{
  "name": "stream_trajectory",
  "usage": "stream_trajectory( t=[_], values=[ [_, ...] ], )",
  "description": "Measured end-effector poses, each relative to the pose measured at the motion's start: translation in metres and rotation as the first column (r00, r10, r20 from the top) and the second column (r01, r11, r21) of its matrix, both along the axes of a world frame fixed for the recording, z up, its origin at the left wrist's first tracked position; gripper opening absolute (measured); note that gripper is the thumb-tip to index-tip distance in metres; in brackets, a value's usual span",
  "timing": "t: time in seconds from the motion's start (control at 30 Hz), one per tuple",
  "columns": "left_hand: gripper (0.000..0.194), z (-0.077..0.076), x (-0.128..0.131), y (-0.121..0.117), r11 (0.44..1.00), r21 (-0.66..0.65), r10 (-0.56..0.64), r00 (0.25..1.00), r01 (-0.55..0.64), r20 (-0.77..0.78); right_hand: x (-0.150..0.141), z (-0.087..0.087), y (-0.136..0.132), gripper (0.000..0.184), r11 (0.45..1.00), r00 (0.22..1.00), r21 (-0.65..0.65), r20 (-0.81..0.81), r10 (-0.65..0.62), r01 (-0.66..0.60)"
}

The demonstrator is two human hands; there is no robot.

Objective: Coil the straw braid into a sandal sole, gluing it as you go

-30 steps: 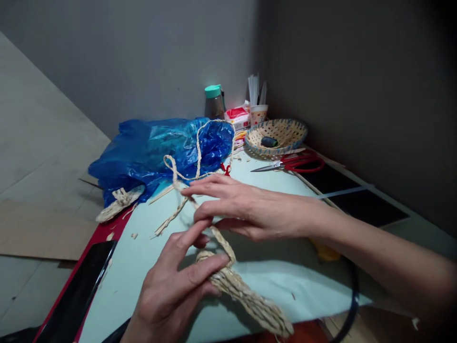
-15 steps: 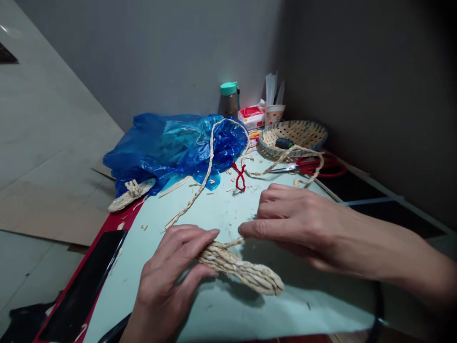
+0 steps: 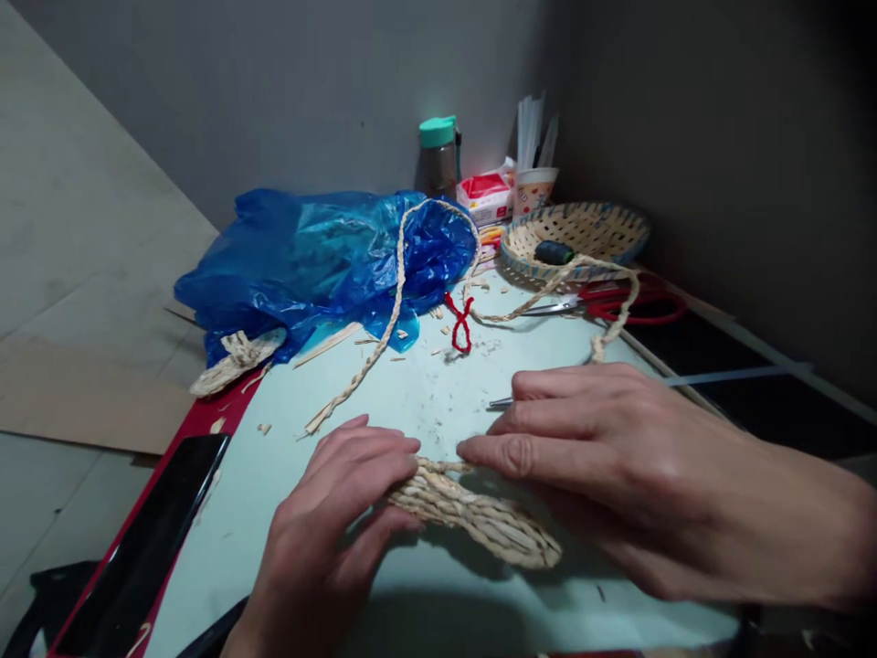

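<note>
My left hand (image 3: 343, 503) grips the near left end of a small flat sole-shaped piece (image 3: 480, 512) made of plaited straw cord laid in rows. From its upper edge a straw braid (image 3: 449, 466) runs to my right hand (image 3: 582, 457), whose thumb and forefinger pinch it. A pointed metal tip (image 3: 501, 403) shows beyond my right fingers; the rest of that tool is hidden. Behind my right hand, a long straw cord (image 3: 397, 302) loops over the table to the basket, its frayed end lying near my left fingers.
A blue plastic bag (image 3: 308, 265) and another straw piece (image 3: 239, 361) lie at the left. Red-handled scissors (image 3: 634, 303), a woven basket (image 3: 617, 233) with a dark thread spool (image 3: 554, 252), and a red twisted cord (image 3: 461, 324) are farther back, near a bottle (image 3: 438, 155) and a paper cup (image 3: 535, 192).
My right hand has come nearer and slightly lower, still at the braid. A metal tip now shows beyond its fingers. The straw piece has shifted a little to the right; the view has tilted slightly.
</note>
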State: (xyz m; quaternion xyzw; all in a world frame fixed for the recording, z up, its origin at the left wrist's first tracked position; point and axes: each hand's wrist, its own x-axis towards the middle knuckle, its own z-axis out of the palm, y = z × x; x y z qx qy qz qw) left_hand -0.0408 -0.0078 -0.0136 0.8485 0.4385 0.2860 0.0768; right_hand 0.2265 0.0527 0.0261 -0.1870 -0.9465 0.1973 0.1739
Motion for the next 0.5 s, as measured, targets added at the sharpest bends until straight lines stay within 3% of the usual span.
stream_trajectory(
  t=[0.13, 0.3, 0.5],
  values=[
    [0.026, -0.001, -0.004, -0.001, 1.0, -0.005, -0.023, 0.996, 0.023, -0.088, -0.002, -0.002, 0.001, 0.034, 1.0, 1.0, -0.018, -0.01, -0.02, 0.02],
    [0.026, -0.004, -0.009, 0.0, 0.999, 0.036, -0.031, 0.997, 0.034, -0.077, -0.003, -0.001, 0.004, 0.029, 0.999, 0.998, -0.034, -0.043, -0.037, 0.036],
    [0.028, -0.005, -0.012, 0.003, 0.998, 0.02, -0.056, 0.995, 0.058, -0.088, -0.002, 0.002, 0.004, 0.025, 0.987, 0.999, -0.151, -0.004, 0.045, -0.045]
  ],
)
